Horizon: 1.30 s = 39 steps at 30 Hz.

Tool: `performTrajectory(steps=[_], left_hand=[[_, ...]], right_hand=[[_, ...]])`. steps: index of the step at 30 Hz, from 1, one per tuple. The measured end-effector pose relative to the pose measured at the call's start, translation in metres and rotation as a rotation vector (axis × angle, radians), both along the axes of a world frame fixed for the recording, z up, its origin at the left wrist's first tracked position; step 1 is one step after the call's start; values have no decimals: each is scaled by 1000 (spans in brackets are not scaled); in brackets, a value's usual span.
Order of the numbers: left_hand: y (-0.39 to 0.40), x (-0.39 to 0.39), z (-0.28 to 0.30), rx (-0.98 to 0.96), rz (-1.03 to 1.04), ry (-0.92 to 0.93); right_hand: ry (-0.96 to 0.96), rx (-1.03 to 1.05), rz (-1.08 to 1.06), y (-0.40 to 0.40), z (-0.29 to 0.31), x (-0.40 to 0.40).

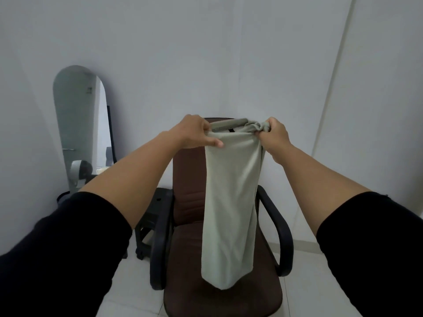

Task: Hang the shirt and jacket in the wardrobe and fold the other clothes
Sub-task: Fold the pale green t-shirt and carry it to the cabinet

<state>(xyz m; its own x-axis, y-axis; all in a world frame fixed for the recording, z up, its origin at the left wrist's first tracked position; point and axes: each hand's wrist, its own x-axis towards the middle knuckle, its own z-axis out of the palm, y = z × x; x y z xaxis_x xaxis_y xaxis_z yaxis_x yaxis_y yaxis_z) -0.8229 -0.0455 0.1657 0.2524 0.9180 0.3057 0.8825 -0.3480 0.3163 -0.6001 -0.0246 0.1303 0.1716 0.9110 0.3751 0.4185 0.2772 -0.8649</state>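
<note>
Now both my hands hold pale green garment [231,197] aloft over brown office chair [219,294]: left hand [194,133] pinching waistband, right hand [275,133] clutching bunched corner. Risk: right-side bunching skews fold; hem near seat front edge may drag.

Black sleeves [68,243] pushed up above the elbows, bare forearms, no rings or watch visible

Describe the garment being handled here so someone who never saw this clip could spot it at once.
Start at the brown office chair with black armrests in the middle of the room. In front of its backrest, the left hand and right hand grip a pale grey-green garment by its top edge. It hangs as one long narrow panel, the only light cloth against the dark chair.
</note>
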Motion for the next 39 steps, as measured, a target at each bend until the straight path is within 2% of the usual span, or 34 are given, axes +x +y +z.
performTrajectory(steps=[3,5,9,14,18,26,29,33,39], left_hand=[[12,1,-14,147,11,-285],[21,4,-22,184,-6,-408],[46,8,-31,87,-19,-574],[99,16,-40,25,124,-390],[142,18,-45,15,163,-422],[188,20,-57,69,214,-540],[185,21,-69,62,190,-539],[163,19,-99,-48,97,-609],[73,17,-176,-390,-27,-625]], right_hand=[[41,41,-61,10,2,-11],[48,69,-113,15,0,-15],[62,51,-154,38,-12,-18],[98,4,-132,95,-30,-11],[-18,7,-77,151,-30,-4],[-43,73,4,210,-29,0],[-33,68,25,207,-37,4],[3,1,52,181,-61,10],[-16,-223,115,85,-141,21]])
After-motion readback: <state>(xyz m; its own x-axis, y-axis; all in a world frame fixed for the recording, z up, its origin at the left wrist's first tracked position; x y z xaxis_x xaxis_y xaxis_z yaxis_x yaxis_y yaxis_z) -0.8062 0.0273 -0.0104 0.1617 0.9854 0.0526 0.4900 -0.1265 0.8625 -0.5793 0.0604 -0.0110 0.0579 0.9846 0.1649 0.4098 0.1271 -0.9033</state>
